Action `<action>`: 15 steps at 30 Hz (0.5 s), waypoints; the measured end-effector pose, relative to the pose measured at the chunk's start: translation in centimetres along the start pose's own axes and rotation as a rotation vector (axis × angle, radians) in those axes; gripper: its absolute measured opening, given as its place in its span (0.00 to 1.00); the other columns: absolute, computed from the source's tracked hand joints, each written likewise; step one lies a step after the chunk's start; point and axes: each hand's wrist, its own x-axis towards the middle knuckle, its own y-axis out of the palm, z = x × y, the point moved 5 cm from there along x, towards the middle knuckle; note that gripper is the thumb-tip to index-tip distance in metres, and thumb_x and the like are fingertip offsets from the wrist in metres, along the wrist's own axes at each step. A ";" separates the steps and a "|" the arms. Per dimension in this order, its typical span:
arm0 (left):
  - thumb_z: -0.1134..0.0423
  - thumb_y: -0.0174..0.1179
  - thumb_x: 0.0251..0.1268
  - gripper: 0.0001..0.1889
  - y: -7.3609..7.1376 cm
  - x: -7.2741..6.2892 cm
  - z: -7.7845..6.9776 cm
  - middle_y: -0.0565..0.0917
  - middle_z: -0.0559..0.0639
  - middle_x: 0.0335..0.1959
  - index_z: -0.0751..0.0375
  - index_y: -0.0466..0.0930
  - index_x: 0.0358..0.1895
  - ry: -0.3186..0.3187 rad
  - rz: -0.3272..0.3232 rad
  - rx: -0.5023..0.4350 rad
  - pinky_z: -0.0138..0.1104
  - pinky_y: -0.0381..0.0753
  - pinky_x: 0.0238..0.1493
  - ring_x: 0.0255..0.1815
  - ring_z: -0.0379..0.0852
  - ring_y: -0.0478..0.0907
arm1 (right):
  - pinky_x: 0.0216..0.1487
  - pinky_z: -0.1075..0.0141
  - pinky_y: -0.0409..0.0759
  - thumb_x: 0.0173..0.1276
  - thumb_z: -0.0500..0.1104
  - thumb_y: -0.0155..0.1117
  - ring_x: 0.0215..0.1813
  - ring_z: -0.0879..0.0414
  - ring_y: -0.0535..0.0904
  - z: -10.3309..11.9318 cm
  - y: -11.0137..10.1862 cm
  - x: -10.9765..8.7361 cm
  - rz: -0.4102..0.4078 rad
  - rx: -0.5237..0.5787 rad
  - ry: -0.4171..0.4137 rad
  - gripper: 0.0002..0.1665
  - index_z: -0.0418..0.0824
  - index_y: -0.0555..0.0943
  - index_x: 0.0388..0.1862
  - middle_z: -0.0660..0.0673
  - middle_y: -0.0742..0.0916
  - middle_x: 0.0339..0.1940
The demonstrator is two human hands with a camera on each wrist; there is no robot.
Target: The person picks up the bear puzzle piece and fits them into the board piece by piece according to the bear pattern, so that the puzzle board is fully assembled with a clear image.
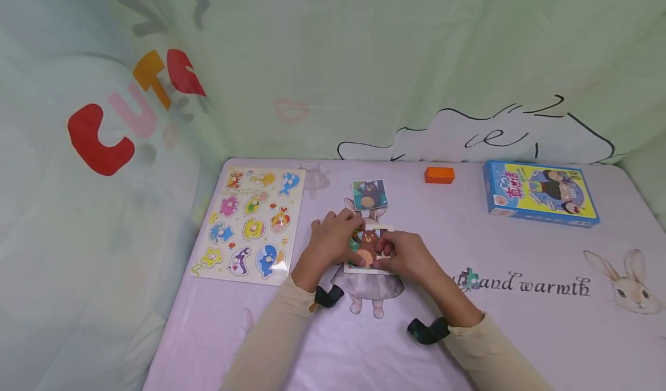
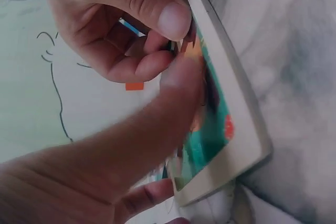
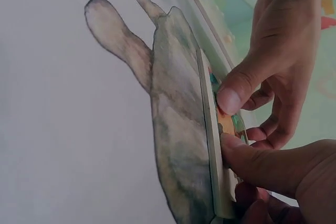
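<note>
A small bear jigsaw puzzle (image 1: 368,242) in a pale frame lies between both hands. My left hand (image 1: 333,238) spans its left side, fingers at the far edge and thumb on the picture. From the right, my right hand (image 1: 408,252) grips the puzzle's side with curled fingers, its thumb on the bear. The left wrist view shows the frame (image 2: 247,129) close up, my left thumb blurred over it. Both thumbs press near each other on the picture in the right wrist view. The fingers hide part of the puzzle. Just beyond it lies a matching bear card (image 1: 370,194).
An animal knob puzzle board (image 1: 248,226) lies at the left. Toward the back are an orange block (image 1: 439,175) and a blue and yellow box (image 1: 541,193). One loose green jigsaw piece (image 1: 470,279) rests right of the hands. Curtains hang behind the table.
</note>
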 end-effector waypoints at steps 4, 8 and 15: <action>0.36 0.80 0.42 0.39 0.1 0.0 0.1 0.74 0.41 0.63 0.37 0.76 0.61 0.003 -0.002 -0.009 0.53 0.72 0.57 0.59 0.49 0.71 | 0.33 0.64 0.72 0.55 0.42 0.82 0.34 0.54 0.73 -0.1 -0.1 0.1 0.020 0.001 0.019 0.16 0.43 0.81 0.36 0.48 0.79 0.28; 0.36 0.80 0.42 0.39 0.2 0.1 0.2 0.74 0.41 0.62 0.36 0.76 0.61 -0.002 -0.005 -0.006 0.55 0.71 0.54 0.58 0.49 0.70 | 0.34 0.63 0.72 0.56 0.41 0.81 0.34 0.53 0.73 -0.1 -0.1 0.2 0.032 0.001 0.025 0.16 0.43 0.81 0.36 0.47 0.79 0.28; 0.33 0.77 0.43 0.41 0.2 0.1 0.2 0.74 0.40 0.64 0.35 0.75 0.65 0.005 -0.001 -0.003 0.57 0.66 0.53 0.58 0.48 0.71 | 0.33 0.64 0.70 0.55 0.40 0.82 0.33 0.54 0.73 0.2 -0.3 0.2 0.024 -0.019 0.015 0.16 0.43 0.80 0.35 0.48 0.78 0.26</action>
